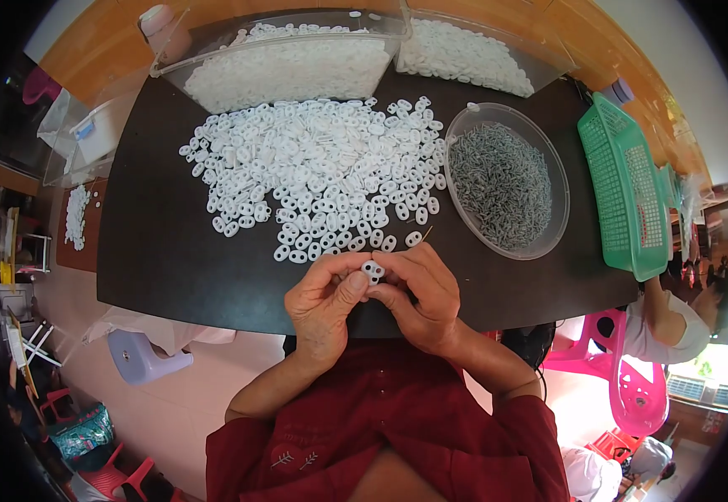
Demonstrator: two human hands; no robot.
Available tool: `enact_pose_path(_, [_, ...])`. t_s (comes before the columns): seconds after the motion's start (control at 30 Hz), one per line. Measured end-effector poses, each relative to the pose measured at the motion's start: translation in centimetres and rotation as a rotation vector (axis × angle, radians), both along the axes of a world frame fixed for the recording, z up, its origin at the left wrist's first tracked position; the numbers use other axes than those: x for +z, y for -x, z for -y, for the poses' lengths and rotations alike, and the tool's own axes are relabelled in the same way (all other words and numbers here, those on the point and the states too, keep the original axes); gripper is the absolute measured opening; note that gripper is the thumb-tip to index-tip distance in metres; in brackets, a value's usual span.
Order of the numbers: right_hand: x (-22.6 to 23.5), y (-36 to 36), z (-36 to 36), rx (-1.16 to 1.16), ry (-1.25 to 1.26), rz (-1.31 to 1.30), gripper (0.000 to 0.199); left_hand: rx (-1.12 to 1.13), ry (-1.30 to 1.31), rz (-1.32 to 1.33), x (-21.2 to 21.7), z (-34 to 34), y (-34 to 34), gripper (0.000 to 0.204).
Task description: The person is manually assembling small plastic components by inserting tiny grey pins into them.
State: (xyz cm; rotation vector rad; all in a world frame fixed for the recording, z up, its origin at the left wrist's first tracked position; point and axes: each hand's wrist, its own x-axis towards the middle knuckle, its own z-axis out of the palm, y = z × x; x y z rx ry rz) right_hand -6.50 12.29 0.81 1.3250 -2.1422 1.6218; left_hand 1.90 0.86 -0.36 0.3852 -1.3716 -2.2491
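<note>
One dark bench (188, 268) carries it all. On it is one big pile of white pieces (297, 151), too many to count, spread from the middle up toward the far edge. Two clear boxes stand along the far edge, a left box (181, 77) and a right box (548, 69), both with white pieces inside. One green basket (610, 184) sits by the right edge. Beside it, one round tub (559, 188) holds gray screws (502, 184), too many to count. Near the front edge, two hands, left hand (322, 305) and right hand (422, 293), pinch one little white piece (372, 269) with dark holes in their grip.
</note>
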Motion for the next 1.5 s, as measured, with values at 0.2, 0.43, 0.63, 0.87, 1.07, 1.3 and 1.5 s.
enact_pose_path(0.2, [-0.2,-0.1,0.0,0.005,0.009,-0.066,0.038,0.006,0.010,-0.005,0.3,0.0,-0.1,0.018])
enact_pose_path(0.43, [-0.5,-0.1,0.2,-0.010,0.041,-0.127,0.036,0.025,0.090,-0.028,-0.3,0.0,-0.1,0.019])
enact_pose_path(0.63, [-0.7,-0.7,0.5,-0.023,0.072,-0.097,0.036,0.079,0.103,-0.077,-0.5,-0.5,0.0,0.019])
enact_pose_path(0.87, [-1.1,-1.1,0.9,-0.039,0.099,-0.099,0.035,0.128,0.099,-0.111,-0.4,-0.9,0.0,0.019])
enact_pose_path(1.07, [-1.2,-1.4,1.1,-0.042,0.121,-0.121,0.033,0.150,0.149,-0.099,-0.9,-0.8,-0.4,0.019])
enact_pose_path(1.3, [-1.3,-1.8,1.3,-0.055,0.122,-0.119,0.032,0.204,0.275,-0.133,-1.2,-1.0,-0.3,0.020])
enact_pose_path(1.5, [-1.2,-1.8,1.5,-0.068,0.131,-0.149,0.030,0.235,0.262,-0.142,-1.4,-1.2,-0.2,0.020])
